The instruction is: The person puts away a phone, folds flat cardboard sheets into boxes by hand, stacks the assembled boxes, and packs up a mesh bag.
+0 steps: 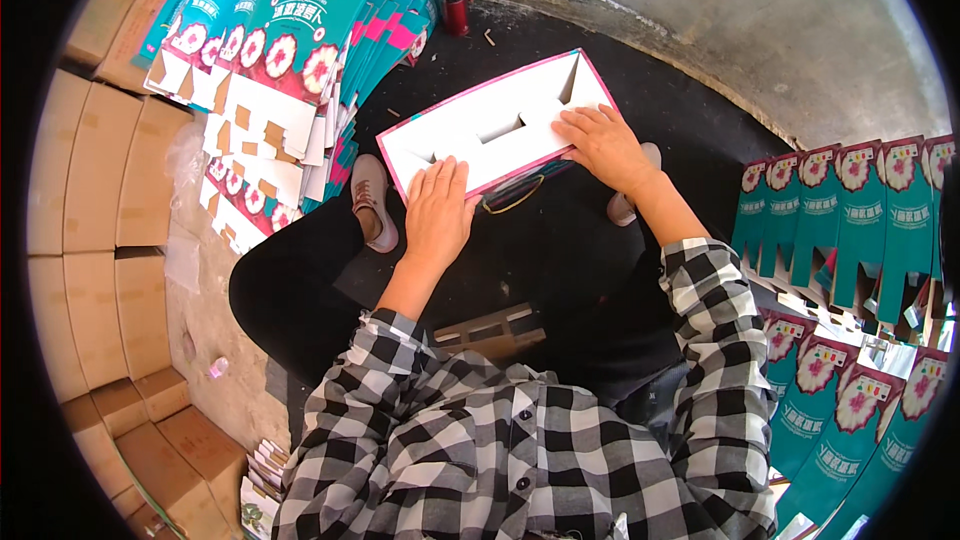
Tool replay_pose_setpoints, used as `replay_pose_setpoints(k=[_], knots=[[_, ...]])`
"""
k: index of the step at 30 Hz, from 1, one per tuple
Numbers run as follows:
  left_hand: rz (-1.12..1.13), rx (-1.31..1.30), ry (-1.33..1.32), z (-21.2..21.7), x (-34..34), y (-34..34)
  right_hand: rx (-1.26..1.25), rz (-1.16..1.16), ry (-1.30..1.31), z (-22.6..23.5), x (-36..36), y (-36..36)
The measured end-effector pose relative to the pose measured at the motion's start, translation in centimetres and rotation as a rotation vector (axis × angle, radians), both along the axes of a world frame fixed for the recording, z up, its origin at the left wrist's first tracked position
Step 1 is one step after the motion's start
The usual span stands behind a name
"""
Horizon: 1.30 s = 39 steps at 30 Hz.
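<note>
An open cardboard gift box (510, 123), white inside with a thin pink rim, is held out in front of me between my knees. White flaps inside it leave a slot and a few dark gaps. My left hand (440, 208) grips the near wall at its left end, fingers over the rim. Toward the right end, my right hand (607, 147) grips the same wall, fingertips reaching inside. Between the hands, a yellow cord handle (513, 196) hangs on the box's outer near side. The box's underside is hidden.
Flat teal and pink printed cartons (290, 50) lie stacked at far left. Brown cardboard boxes (95, 170) are piled along the left. Rows of teal boxes (860, 210) stand at right. A red flask (453, 2) stands by the concrete wall (680, 30).
</note>
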State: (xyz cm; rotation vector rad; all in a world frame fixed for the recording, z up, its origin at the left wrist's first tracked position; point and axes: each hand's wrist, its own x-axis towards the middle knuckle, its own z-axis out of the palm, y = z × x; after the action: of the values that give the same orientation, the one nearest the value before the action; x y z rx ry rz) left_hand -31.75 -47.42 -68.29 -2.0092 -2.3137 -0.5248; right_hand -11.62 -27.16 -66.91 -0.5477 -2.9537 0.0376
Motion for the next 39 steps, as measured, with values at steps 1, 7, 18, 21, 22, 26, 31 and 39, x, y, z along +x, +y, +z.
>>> replay_pose_setpoints(k=[1,7,18,21,22,26,31,39], knots=[[-0.007,0.003,-0.001,-0.2,0.0,0.0,-0.023,-0.002,-0.031,-0.3,0.0,0.0],[-0.030,0.012,-0.032,0.1,-0.1,-0.5,-0.051,-0.003,0.016,-0.6,0.2,-0.4],[0.165,0.291,-0.322,1.3,-2.1,-1.0,-0.347,-0.222,0.347,0.1,1.3,-0.2],[0.580,0.256,-1.047,-1.3,-7.1,-0.8,-0.679,-0.494,0.595,-1.7,0.5,0.9],[0.653,0.208,-1.515,-1.9,-8.0,-0.5,-0.912,-0.641,0.651,-2.4,0.8,1.6],[0.780,0.000,-1.594,-4.8,-11.4,-2.8,-1.364,-1.021,0.569,-3.0,2.4,4.4],[0.794,-0.430,-1.724,-7.2,-8.4,-3.0,-1.415,-1.163,0.126,-5.9,5.3,4.2],[0.504,0.036,-1.839,-5.9,-8.1,-4.0,-1.913,-0.685,0.808,-1.5,5.2,2.2]])
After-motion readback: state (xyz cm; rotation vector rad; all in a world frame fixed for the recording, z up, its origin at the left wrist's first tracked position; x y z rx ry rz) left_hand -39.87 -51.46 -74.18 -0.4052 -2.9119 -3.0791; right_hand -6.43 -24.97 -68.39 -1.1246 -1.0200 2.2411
